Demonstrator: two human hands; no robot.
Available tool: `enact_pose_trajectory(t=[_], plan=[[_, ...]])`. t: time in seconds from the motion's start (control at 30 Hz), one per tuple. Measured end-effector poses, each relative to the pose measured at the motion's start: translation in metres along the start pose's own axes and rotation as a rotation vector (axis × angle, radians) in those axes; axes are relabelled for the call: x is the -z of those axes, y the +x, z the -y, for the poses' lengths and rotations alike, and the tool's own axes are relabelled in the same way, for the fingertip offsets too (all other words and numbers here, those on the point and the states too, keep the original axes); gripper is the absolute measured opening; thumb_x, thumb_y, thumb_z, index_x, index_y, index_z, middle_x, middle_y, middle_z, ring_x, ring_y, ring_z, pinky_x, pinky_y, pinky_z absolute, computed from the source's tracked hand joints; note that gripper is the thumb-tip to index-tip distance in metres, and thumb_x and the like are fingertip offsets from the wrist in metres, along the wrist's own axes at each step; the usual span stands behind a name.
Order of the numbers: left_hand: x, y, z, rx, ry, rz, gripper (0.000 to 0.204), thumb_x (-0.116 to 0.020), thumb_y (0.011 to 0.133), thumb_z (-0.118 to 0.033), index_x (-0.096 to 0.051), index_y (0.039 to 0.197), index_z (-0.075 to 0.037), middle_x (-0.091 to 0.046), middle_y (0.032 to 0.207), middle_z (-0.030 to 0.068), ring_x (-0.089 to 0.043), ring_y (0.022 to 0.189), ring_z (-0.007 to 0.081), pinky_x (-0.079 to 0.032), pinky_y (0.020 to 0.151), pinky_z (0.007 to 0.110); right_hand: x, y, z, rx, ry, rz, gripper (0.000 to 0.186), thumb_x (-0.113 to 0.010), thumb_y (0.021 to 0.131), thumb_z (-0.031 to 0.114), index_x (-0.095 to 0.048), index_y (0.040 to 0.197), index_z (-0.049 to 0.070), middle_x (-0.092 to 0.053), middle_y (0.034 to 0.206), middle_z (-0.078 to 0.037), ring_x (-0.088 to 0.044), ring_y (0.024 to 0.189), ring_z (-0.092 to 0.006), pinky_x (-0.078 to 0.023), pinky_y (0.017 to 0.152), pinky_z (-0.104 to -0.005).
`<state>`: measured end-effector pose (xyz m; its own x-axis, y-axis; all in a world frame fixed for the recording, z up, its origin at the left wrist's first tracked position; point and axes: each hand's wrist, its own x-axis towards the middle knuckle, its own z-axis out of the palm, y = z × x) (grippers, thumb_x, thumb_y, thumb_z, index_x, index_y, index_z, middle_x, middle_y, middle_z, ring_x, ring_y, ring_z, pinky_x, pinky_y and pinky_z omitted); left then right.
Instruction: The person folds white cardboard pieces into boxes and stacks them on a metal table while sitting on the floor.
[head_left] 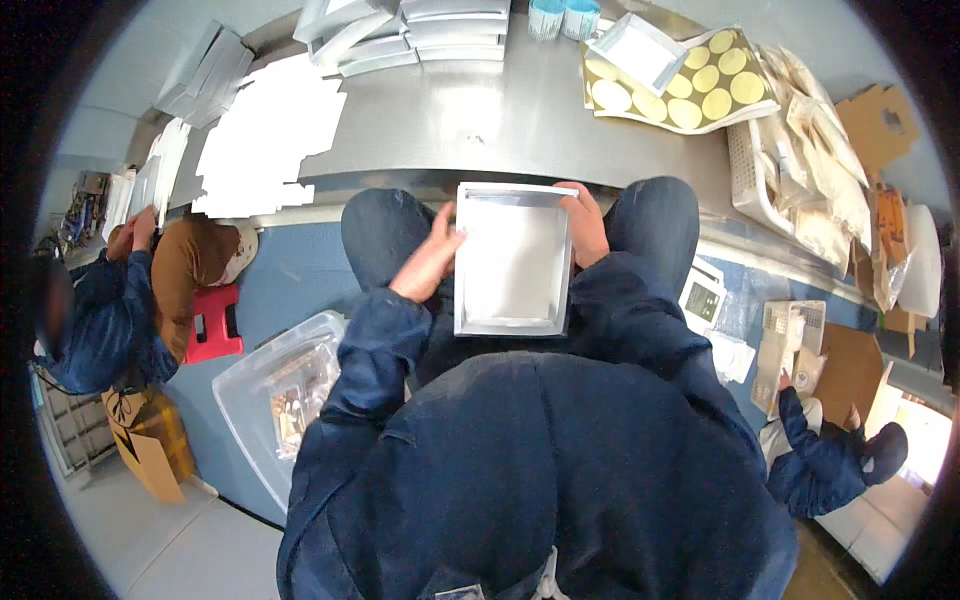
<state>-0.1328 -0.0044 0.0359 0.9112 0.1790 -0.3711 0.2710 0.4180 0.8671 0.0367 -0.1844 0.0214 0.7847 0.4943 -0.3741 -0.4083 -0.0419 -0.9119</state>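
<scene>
Silver tray at frame centre, over the lap, held betw. both hands: left hand fingers on its left edge, right hand fingers gripping upper right rim. Tray empty. Clear plastic bin lower left w/ small packets; bench above.

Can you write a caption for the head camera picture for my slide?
Both hands, left hand and right hand, hold a shallow silver box over the lap, beside a grey table.
</scene>
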Motion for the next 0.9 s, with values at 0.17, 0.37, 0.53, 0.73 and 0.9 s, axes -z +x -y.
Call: enact_pose_trajectory(t=[0.17, 0.37, 0.53, 0.73, 0.9], plan=[[-0.023, 0.026, 0.000, -0.079, 0.075, -0.204, 0.047, -0.049, 0.090, -0.011, -0.034, 0.131, 0.005, -0.050, 0.123, 0.0156, -0.047, 0.114, 0.0215, -0.036, 0.098, 0.030, 0.002, 0.024, 0.011, 0.039, -0.043, -0.015, 0.025, -0.045, 0.085, 0.012, -0.054, 0.107, 0.004, -0.055, 0.091, -0.005, -0.051, 0.083, -0.0143, -0.043, 0.074, -0.0277], [-0.009, 0.054, -0.026, -0.064, 0.202, -0.191, 0.053, -0.047, 0.088, -0.009, -0.029, 0.136, 0.002, -0.049, 0.124, 0.0196, -0.051, 0.111, 0.0260, -0.038, 0.097, 0.031, 0.011, 0.056, 0.080, 0.462, -0.878, 0.101, 0.038, -0.058, 0.080, 0.025, -0.056, 0.109, 0.001, -0.057, 0.110, -0.022, -0.056, 0.101, -0.0326, -0.044, 0.085, -0.0378], [-0.057, 0.046, -0.071, -0.155, 0.730, -0.166, 0.071, -0.051, 0.087, -0.014, -0.010, 0.144, -0.009, -0.051, 0.117, 0.0320, -0.053, 0.109, 0.0406, -0.041, 0.093, 0.041, -0.014, 0.056, 0.135, 0.824, -1.259, 0.435, 0.049, -0.060, 0.081, 0.027, -0.050, 0.120, 0.000, -0.055, 0.118, -0.021, -0.052, 0.109, -0.0347, -0.041, 0.094, -0.0395], [-0.077, 0.030, -0.083, -0.240, 0.776, -0.190, 0.054, -0.049, 0.088, -0.014, -0.026, 0.137, -0.006, -0.054, 0.110, 0.0326, -0.054, 0.103, 0.0451, -0.043, 0.087, 0.044, -0.033, 0.038, 0.137, 0.559, -1.365, 0.632, 0.026, -0.054, 0.086, 0.021, -0.051, 0.102, 0.001, -0.063, 0.085, -0.021, -0.062, 0.081, -0.0366, -0.049, 0.071, -0.0438], [-0.076, 0.022, -0.058, -0.307, 0.721, -0.110, 0.048, -0.046, 0.093, -0.025, -0.030, 0.132, -0.003, -0.058, 0.099, 0.0309, -0.057, 0.094, 0.0454, -0.045, 0.081, 0.045, -0.026, 0.013, 0.111, 0.530, -1.324, 0.738, 0.029, -0.050, 0.088, 0.016, -0.046, 0.114, 0.004, -0.063, 0.087, -0.022, -0.061, 0.081, -0.0379, -0.048, 0.071, -0.0439]])
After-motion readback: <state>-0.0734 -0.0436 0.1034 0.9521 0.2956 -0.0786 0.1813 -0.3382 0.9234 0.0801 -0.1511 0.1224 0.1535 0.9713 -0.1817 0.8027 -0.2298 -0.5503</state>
